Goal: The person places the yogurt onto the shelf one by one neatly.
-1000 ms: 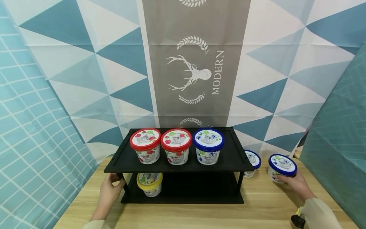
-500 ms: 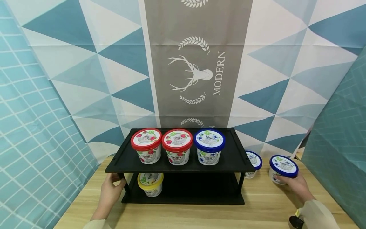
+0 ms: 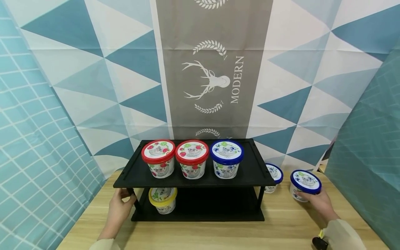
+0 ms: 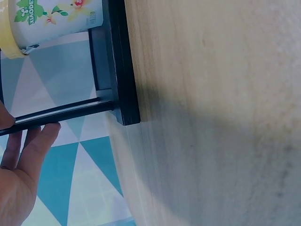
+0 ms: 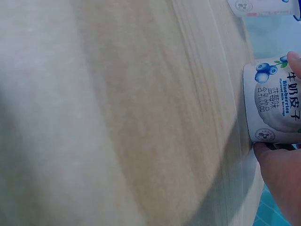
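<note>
My left hand (image 3: 119, 210) grips the left post of a black two-tier rack (image 3: 200, 182). In the left wrist view, thumb and fingers lie on either side of that post (image 4: 66, 111). At the far right, my right hand (image 3: 319, 204) holds a blueberry milk tub (image 3: 305, 181) with a blue lid, thumb and fingers around its side. The right wrist view shows the tub's printed side (image 5: 275, 103) upright close over the wooden table. Another blue-lidded tub (image 3: 273, 172) stands between it and the rack, partly hidden by the top tier.
On the top tier stand a red-lidded tub (image 3: 158, 159), a second red-lidded tub (image 3: 192, 159) and a blue-lidded one (image 3: 226, 159). A yellow-lidded tub (image 3: 163, 200) is on the lower tier, left side. Patterned cloth (image 3: 209, 76) hangs behind the wooden table (image 3: 200, 234).
</note>
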A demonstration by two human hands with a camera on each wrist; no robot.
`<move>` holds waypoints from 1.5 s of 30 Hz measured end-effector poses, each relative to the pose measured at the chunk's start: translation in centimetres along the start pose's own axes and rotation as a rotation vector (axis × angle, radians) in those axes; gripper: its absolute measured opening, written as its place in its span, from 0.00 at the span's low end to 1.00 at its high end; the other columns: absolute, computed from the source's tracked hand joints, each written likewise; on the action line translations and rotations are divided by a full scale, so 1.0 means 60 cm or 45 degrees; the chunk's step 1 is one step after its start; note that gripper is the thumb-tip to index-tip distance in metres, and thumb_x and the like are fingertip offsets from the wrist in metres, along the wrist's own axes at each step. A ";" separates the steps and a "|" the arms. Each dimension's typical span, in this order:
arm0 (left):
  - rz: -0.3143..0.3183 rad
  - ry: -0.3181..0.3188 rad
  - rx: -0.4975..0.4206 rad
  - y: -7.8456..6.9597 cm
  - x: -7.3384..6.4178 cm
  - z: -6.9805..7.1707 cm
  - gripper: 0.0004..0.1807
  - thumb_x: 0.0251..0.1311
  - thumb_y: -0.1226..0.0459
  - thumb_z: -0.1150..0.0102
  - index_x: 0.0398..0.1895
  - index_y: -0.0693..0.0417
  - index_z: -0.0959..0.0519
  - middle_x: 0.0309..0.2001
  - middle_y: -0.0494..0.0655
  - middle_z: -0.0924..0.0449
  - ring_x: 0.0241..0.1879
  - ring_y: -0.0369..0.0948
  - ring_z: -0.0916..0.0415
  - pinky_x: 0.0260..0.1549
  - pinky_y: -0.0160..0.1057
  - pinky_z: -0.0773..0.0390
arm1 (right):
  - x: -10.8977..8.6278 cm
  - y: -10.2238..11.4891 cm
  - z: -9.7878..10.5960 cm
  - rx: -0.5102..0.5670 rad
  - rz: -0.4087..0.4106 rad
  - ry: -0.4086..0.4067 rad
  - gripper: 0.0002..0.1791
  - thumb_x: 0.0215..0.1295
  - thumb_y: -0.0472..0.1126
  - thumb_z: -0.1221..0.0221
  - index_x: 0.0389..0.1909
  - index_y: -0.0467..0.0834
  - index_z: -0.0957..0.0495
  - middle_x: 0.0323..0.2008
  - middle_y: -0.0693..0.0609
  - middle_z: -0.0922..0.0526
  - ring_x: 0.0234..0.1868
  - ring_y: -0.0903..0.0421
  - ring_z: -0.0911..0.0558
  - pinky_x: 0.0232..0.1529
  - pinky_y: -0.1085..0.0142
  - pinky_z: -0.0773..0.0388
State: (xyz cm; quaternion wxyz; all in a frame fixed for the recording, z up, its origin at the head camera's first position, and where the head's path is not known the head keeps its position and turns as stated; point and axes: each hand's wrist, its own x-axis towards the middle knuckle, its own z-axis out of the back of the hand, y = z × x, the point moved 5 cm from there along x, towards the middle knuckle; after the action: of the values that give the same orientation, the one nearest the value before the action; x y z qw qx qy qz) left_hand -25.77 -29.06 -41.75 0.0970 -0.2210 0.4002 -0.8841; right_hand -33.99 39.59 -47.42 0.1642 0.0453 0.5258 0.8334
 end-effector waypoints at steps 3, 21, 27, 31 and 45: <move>0.000 0.017 -0.011 0.001 0.002 0.000 0.24 0.58 0.71 0.48 0.59 0.56 0.36 0.46 0.62 0.26 0.50 0.58 0.26 0.29 0.33 0.26 | -0.006 0.000 0.001 0.010 0.003 0.001 0.65 0.48 0.48 0.30 0.71 0.33 0.69 0.69 0.27 0.55 0.68 0.29 0.49 0.66 0.38 0.49; -0.041 0.003 -0.030 0.006 0.001 0.001 0.26 0.56 0.72 0.48 0.60 0.57 0.37 0.45 0.64 0.26 0.48 0.62 0.25 0.28 0.31 0.26 | -0.063 0.005 0.006 0.009 0.022 0.013 0.62 0.50 0.49 0.30 0.71 0.32 0.65 0.68 0.28 0.50 0.68 0.33 0.46 0.66 0.39 0.49; -0.024 0.018 -0.030 0.006 0.002 0.005 0.27 0.57 0.71 0.48 0.62 0.57 0.38 0.46 0.65 0.27 0.49 0.62 0.26 0.28 0.30 0.26 | -0.078 0.013 0.008 0.016 0.020 0.022 0.63 0.49 0.49 0.30 0.71 0.33 0.65 0.69 0.28 0.51 0.69 0.32 0.47 0.66 0.39 0.49; -0.010 0.032 -0.031 0.003 0.001 0.006 0.28 0.58 0.71 0.48 0.63 0.57 0.39 0.47 0.65 0.28 0.50 0.62 0.27 0.29 0.30 0.27 | -0.088 0.017 0.012 0.016 0.021 0.022 0.63 0.48 0.48 0.30 0.72 0.33 0.66 0.69 0.28 0.52 0.69 0.31 0.48 0.65 0.38 0.48; -0.006 0.026 -0.025 0.001 0.003 0.004 0.28 0.57 0.71 0.48 0.63 0.57 0.39 0.47 0.65 0.27 0.50 0.62 0.26 0.29 0.29 0.27 | -0.127 0.025 0.010 -0.047 0.001 0.111 0.65 0.49 0.51 0.31 0.71 0.32 0.69 0.69 0.27 0.54 0.68 0.29 0.49 0.65 0.37 0.50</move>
State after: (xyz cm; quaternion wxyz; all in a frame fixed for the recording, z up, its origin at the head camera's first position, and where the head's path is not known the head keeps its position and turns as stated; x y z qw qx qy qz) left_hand -25.82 -29.33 -41.62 0.0889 -0.2139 0.4092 -0.8825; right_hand -27.02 37.08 -45.05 0.1414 0.0061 0.5171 0.8441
